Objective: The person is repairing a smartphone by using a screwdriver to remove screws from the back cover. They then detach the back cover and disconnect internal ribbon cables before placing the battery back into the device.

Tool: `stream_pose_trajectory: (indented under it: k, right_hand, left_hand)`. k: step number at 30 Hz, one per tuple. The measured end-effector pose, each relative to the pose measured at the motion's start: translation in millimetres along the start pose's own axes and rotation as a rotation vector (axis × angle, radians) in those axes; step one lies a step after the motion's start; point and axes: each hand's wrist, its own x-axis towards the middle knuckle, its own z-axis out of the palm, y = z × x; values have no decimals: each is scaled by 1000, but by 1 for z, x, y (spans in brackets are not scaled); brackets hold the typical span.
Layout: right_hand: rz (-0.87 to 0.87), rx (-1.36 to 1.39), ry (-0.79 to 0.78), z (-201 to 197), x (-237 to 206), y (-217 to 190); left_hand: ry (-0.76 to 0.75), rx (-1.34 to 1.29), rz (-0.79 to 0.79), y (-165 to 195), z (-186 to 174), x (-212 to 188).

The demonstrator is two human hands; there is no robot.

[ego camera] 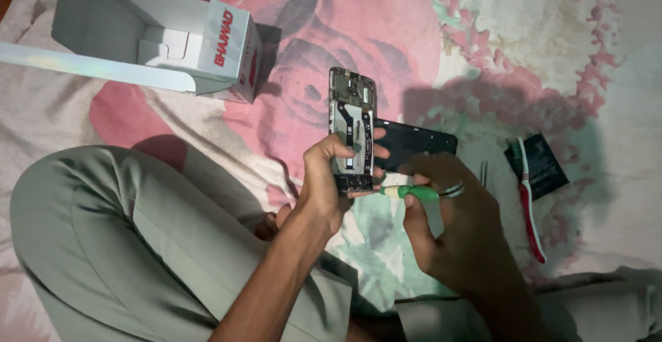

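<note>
An open white cardboard box with red lettering on its end lies on its side at the upper left of a floral bedsheet (pink roses on pale cloth). A flat black rectangular panel rests near the middle. To the right, a red-and-white toothbrush lies across a small dark rectangular battery, with a thin metal pin just beside them.
</note>
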Motion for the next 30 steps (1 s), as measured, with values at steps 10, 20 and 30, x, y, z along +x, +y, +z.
stream_pose_trajectory:
  k: [10,20,30]
  right_hand:
    - [-24,14,-26,-2,0,1]
    - [37,-34,-53,-1,-4,4]
    - [163,-35,-92,-3,-2,4]
  left_hand:
    - [-7,-2,23,1,0,1]
    - [-55,-5,43,-1,1,0]
    - [-90,-11,56,1,1,-1]
